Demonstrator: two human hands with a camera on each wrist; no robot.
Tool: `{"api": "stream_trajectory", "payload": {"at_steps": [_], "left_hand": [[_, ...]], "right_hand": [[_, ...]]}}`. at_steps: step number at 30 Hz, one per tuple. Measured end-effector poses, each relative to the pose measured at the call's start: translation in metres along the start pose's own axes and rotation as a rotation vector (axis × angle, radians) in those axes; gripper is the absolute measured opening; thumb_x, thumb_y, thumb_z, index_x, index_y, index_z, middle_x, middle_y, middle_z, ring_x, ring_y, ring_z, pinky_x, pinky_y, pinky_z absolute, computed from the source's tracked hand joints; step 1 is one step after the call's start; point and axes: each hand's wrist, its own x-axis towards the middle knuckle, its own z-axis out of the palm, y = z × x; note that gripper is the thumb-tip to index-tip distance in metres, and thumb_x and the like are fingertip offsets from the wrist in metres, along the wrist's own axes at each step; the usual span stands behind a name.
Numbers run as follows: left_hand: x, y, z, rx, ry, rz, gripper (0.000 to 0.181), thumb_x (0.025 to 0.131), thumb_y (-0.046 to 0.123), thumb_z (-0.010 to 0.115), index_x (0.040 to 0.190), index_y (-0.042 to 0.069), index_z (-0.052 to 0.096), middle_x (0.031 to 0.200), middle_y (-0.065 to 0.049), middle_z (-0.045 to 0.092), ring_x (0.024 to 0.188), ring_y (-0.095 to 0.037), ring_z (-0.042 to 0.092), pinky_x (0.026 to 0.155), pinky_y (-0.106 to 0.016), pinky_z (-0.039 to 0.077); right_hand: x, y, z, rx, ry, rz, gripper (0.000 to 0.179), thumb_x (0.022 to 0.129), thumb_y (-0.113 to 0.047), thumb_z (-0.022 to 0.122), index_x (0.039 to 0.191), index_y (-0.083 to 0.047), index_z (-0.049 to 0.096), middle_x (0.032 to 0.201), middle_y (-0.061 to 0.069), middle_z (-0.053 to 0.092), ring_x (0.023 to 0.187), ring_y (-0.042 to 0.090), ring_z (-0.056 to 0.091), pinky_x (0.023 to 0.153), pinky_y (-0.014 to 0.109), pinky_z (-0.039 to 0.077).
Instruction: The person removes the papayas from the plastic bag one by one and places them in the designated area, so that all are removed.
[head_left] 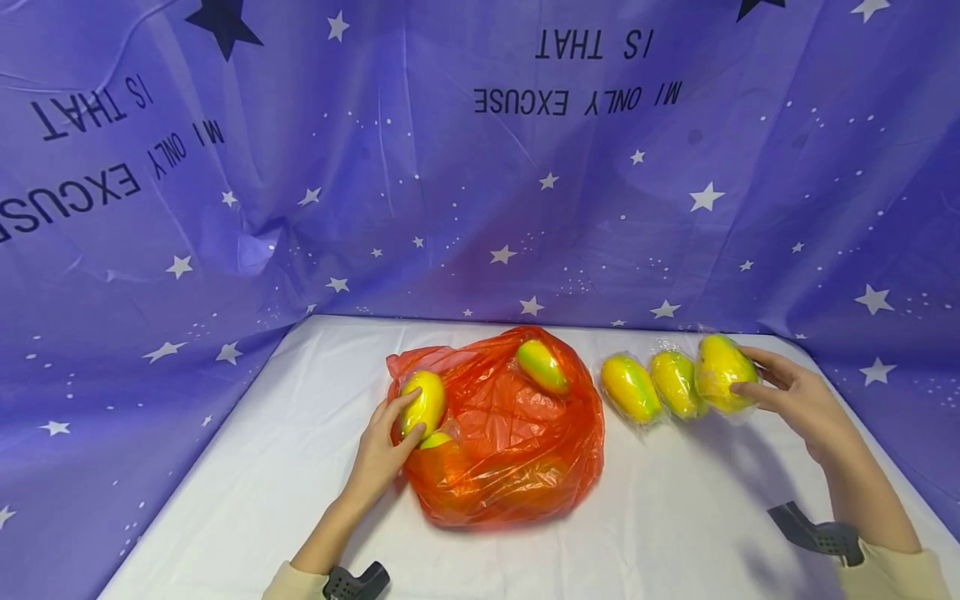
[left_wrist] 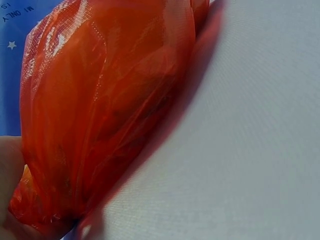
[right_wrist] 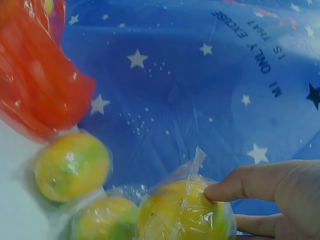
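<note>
Thumb and fingers of my right hand [head_left: 798, 400] grip a yellow-green mango [head_left: 722, 372] in clear wrap, at the right end of a short row. Beside it are two more wrapped mangoes, the middle one [head_left: 677, 384] and the left one [head_left: 631, 388]. My left hand [head_left: 384, 446] holds another mango [head_left: 423, 406] at the left side of an open red plastic bag [head_left: 510, 487]. Inside the bag, one mango [head_left: 543, 367] shows at the back and part of another [head_left: 437, 439] below the left hand. Red film blurs the rest. In the left wrist view the bag [left_wrist: 110, 100] hides the held mango.
A white cloth [head_left: 675, 517] covers the table. Behind and to the left hangs a purple curtain [head_left: 450, 183] with stars and lettering. Dark wrist mounts [head_left: 821, 533] sit at both sleeves.
</note>
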Motion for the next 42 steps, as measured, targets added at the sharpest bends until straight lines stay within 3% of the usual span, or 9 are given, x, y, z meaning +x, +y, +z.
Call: {"api": "stream_trajectory", "payload": {"at_steps": [12,19,25,27,30,32,36,42], "left_hand": [[0.0,0.002,0.0,0.002,0.003,0.0,0.05,0.089,0.018,0.071,0.136,0.022,0.055,0.134,-0.012,0.049,0.122,-0.029,0.048,0.106,-0.05,0.035],[0.001,0.002,0.0,0.0,0.003,-0.007,0.05,0.089,0.018,0.07,0.136,0.024,0.055,0.134,-0.012,0.049,0.124,-0.029,0.047,0.106,-0.05,0.034],[0.0,0.002,0.0,0.004,0.003,0.001,0.05,0.089,0.017,0.071,0.136,0.022,0.055,0.134,-0.012,0.05,0.123,-0.029,0.047,0.106,-0.05,0.035],[0.0,0.001,-0.001,0.007,0.002,0.0,0.05,0.089,0.018,0.071,0.136,0.022,0.055,0.134,-0.012,0.05,0.123,-0.029,0.047,0.106,-0.05,0.034],[0.0,0.002,-0.001,0.007,-0.001,-0.003,0.05,0.089,0.018,0.071,0.136,0.022,0.055,0.134,-0.012,0.05,0.123,-0.029,0.047,0.106,-0.05,0.034],[0.0,0.002,-0.001,0.005,-0.002,-0.005,0.05,0.089,0.018,0.071,0.136,0.022,0.055,0.134,-0.012,0.05,0.123,-0.029,0.047,0.106,-0.05,0.034],[0.001,0.003,-0.001,0.006,-0.005,-0.01,0.05,0.089,0.018,0.07,0.137,0.022,0.055,0.134,-0.012,0.049,0.123,-0.028,0.047,0.106,-0.05,0.034],[0.0,0.001,-0.001,0.0,-0.002,-0.004,0.05,0.089,0.019,0.071,0.137,0.023,0.055,0.132,-0.01,0.05,0.122,-0.027,0.048,0.106,-0.048,0.034]], "right_hand": [[0.01,0.02,-0.01,-0.01,0.001,0.086,0.076,0.096,-0.031,0.061,0.148,0.008,0.023,0.148,0.036,0.022,0.127,0.054,0.029,0.065,0.01,0.04],[0.018,0.03,-0.007,-0.03,-0.004,0.078,0.072,0.095,-0.023,0.061,0.146,0.01,0.024,0.146,0.038,0.025,0.121,0.048,0.033,0.066,0.015,0.041],[0.024,0.034,-0.006,0.002,-0.051,0.112,0.072,0.095,-0.02,0.06,0.147,0.011,0.02,0.147,0.039,0.017,0.128,0.055,0.026,0.082,0.039,0.044],[0.025,0.036,-0.005,0.011,-0.067,0.114,0.072,0.095,-0.018,0.059,0.147,0.011,0.019,0.148,0.04,0.015,0.128,0.057,0.025,0.083,0.042,0.043],[0.026,0.04,-0.004,0.003,-0.078,0.108,0.072,0.094,-0.017,0.059,0.146,0.012,0.019,0.147,0.04,0.016,0.127,0.056,0.026,0.081,0.038,0.044],[0.027,0.043,-0.004,0.005,-0.088,0.108,0.072,0.094,-0.016,0.059,0.147,0.012,0.019,0.148,0.039,0.014,0.128,0.058,0.024,0.086,0.045,0.046],[0.029,0.049,-0.003,0.011,-0.107,0.127,0.074,0.092,-0.014,0.06,0.147,0.011,0.017,0.149,0.039,0.009,0.13,0.062,0.017,0.097,0.069,0.03],[0.027,0.051,-0.001,-0.005,-0.129,0.123,0.073,0.091,-0.013,0.06,0.147,0.011,0.018,0.148,0.04,0.01,0.129,0.062,0.017,0.097,0.07,0.028]]}}
